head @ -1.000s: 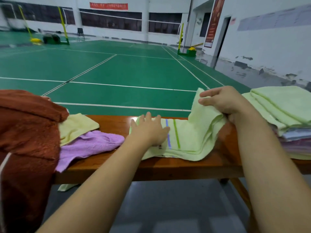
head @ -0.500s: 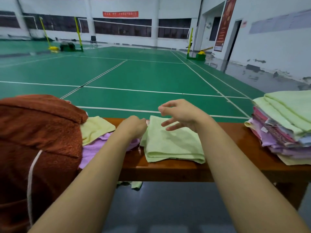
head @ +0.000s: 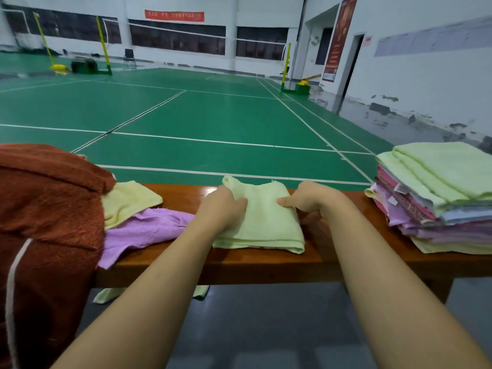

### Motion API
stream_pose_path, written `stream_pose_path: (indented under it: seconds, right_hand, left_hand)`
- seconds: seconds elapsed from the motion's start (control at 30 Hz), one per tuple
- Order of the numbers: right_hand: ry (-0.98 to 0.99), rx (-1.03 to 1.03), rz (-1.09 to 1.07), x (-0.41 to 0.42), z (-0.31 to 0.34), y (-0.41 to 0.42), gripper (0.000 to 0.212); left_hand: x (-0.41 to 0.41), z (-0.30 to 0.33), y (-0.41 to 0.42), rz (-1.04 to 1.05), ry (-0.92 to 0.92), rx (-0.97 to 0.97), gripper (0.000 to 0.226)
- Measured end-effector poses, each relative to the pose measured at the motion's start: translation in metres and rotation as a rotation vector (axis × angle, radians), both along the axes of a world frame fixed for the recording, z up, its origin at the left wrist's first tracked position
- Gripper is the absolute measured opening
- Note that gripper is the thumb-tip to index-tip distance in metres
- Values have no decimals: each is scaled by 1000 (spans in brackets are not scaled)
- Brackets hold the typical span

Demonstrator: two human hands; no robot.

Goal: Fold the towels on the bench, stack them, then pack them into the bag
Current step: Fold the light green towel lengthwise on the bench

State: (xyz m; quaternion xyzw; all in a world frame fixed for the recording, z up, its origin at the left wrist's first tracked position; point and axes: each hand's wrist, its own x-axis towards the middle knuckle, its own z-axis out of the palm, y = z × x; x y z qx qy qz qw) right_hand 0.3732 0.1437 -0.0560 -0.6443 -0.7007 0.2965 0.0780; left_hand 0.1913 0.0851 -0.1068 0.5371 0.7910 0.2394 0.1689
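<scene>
Folded pale-green towel (head: 262, 222) lies at the middle of the wooden surface (head: 266, 265), near edge close to the front lip. Several layers visible at that edge; far corners stick up slightly, not flush.

Handling, judged: light, soft terry, no stiffness. Will sag and unfold if lifted by one edge or corner. Not slippery, not fragile. Best taken from both short sides at once, fingers under the bottom layer and thumbs on top, so the layers travel as one packet.

Left hand (head: 222, 206): at the towel's left side, thumb on top of the cloth, fingers curled at the edge, apparently pinching it. Right hand (head: 310, 199): mirrored at the right side, thumb pressed on top, fingers bent over the edge; how far they reach under is hidden. Both forearms run in from the near side, wrists low over the surface.

Finished stack of folded towels (head: 439, 198) sits on the right end, well apart. Unfolded yellow towel (head: 127, 201) and purple towel (head: 143, 230) lie left, just beside the rust-brown bag (head: 48, 209).
</scene>
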Motion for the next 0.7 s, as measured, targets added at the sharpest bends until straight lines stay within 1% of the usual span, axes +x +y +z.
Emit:
stream_pose_path:
  seconds: [0.1,0.17,0.23,0.3,0.4,0.43,0.53,0.6,0.7]
  right_hand:
    - [135,91,-1,4,-5,8,43]
    - [303,133,-22,9,-6,8,33]
    - [436,222,-72,14,-4,9,25]
    - [529,332,-125,22,-1,13,30]
    - [672,415,-197,39,9,18,33]
    - [676,449,-208,47,14,20,32]
    - [589,591,-217,82,40,26,29]
    - [531,664,-236,116,66,32,31]
    - [417,714,-291,176,103,43,31]
  left_hand:
    - [2,1,5,25,-258,127,50]
    - [5,-2,8,49,-490,230,45]
    - [9,-3,8,61,-670,303,46]
    - [14,-1,10,39,-801,329,49]
    - [30,14,15,-19,-948,333,42]
    - [38,19,21,-33,-981,346,42]
    - [76,43,37,-84,-1077,368,45]
    - [110,61,50,-147,-1176,365,39]
    - [166,88,68,-249,-1306,310,35]
